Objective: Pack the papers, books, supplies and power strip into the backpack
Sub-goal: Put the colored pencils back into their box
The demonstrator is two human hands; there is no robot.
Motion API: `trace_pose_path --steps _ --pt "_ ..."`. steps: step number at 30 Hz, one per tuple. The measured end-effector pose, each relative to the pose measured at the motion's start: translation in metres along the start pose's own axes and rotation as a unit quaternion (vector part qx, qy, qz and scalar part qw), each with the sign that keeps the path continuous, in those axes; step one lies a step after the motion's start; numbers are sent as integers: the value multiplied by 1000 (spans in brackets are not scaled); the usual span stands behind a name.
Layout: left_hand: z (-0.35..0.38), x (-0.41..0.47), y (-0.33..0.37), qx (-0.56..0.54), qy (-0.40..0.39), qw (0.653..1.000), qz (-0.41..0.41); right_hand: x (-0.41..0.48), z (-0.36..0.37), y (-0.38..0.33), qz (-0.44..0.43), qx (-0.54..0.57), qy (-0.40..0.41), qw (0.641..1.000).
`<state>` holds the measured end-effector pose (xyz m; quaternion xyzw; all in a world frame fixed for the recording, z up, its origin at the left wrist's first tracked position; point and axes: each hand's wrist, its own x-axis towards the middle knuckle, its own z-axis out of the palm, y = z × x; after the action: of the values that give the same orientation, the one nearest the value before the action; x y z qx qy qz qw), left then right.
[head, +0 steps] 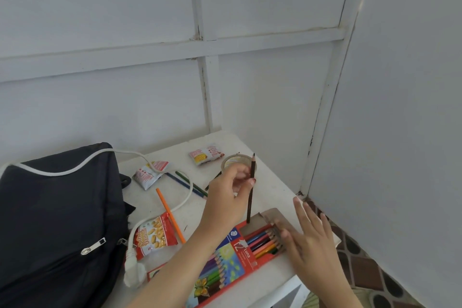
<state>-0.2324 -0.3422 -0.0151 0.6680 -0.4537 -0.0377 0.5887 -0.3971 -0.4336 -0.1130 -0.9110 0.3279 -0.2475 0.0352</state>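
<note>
Head: left grip [230,197] pinches pencil [250,205] (upright) at box [225,265].

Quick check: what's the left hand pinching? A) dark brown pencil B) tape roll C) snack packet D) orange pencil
A: the left hand pinches the dark brown pencil upright, its lower end at the open coloured-pencil box.

Left hand [228,199] pinching — raised, right hand [308,237] flat (splayed)
</note>
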Motion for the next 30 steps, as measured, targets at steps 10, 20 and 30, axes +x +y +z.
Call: trace_pose_path --steps 10,20,30 --pt "29 9 -18 112 -196 972 -63 -3 4 6 21 -31 -21 999" --pt "14 -29 -32 279 -206 937 35 -6 6 5 36 -9 -9 999" --pt "-13 -68 -41 302 -182 933 71 -3 7 -19 -2 -42 -3 999"
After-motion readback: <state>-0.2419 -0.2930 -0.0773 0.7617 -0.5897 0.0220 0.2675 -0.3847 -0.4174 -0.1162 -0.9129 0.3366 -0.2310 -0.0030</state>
